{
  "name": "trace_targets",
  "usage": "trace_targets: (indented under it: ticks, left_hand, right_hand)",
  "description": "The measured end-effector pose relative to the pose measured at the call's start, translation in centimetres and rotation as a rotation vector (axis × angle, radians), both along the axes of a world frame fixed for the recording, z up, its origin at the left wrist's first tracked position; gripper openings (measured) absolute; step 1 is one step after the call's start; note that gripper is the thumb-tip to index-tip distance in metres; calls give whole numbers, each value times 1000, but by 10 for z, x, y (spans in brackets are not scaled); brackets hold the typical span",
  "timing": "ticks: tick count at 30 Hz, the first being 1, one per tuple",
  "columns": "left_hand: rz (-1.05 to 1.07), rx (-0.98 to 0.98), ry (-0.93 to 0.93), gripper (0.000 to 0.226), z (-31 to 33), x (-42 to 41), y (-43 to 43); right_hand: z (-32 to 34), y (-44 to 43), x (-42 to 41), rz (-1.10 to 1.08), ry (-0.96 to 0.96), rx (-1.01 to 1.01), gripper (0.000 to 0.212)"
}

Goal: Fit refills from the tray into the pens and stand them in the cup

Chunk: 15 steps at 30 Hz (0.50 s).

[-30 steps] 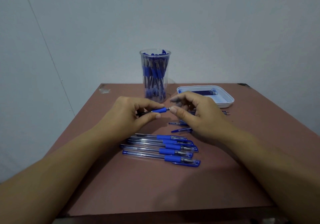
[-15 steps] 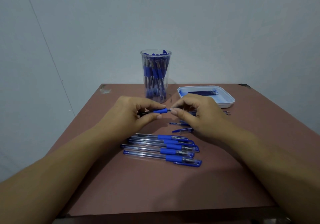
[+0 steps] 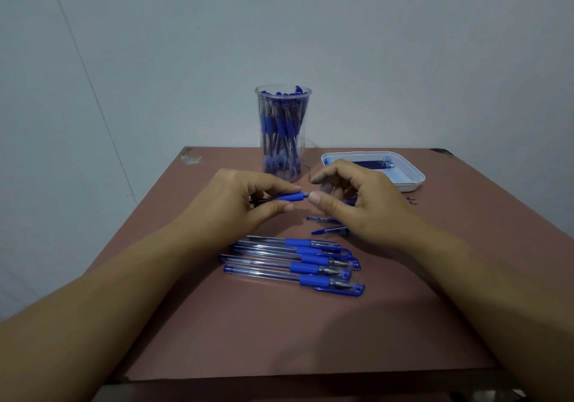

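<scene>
- The left hand (image 3: 248, 206) pinches a blue-gripped pen (image 3: 290, 197) between thumb and forefinger at the rubber grip, holding it level above the table (image 3: 248, 339) with its tip pointing right
- The right hand (image 3: 357, 206) hovers just right of that tip with fingers curled, the forefinger raised clear of the thumb and the thumb's end almost at the pen's point; whether it grips anything cannot be told
- Under the right hand, two small blue-and-clear pen pieces (image 3: 329, 230) lie on the brown tabletop, partly hidden by the palm
- Nearer the camera, a row of five capped pens (image 3: 295, 261) lies side by side, barrels to the left and blue caps to the right, each touching or just beside the next
- Beyond the hands, toward the far edge, a clear plastic cup (image 3: 264, 115) stands upright, packed with standing pens (image 3: 281, 128)
- To the right of the cup, apart from it, sits a white tray (image 3: 413, 181) with blue ink stains inside; a small bundle of dark refills (image 3: 372, 164) lies along its far side
- A few thin rod ends (image 3: 411, 200) show on the table just near of the tray, past the right hand
- A plain pale wall (image 3: 403, 44) rises behind the table
</scene>
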<state>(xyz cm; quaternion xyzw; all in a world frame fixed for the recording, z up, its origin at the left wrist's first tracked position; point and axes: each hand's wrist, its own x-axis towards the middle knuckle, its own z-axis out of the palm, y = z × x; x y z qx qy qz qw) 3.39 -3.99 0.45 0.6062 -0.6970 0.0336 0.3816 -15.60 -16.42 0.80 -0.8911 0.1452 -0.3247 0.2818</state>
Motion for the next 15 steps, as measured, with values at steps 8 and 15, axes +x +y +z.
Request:
trace_targets:
  ticks: [8, 15]
  left_hand:
    - [7, 17, 17, 29, 0, 1, 0]
    - [13, 22, 14, 28, 1, 0, 0]
  right_hand:
    - [0, 0, 0, -7, 20, -7, 14]
    - [1, 1, 2, -22, 33, 12, 4]
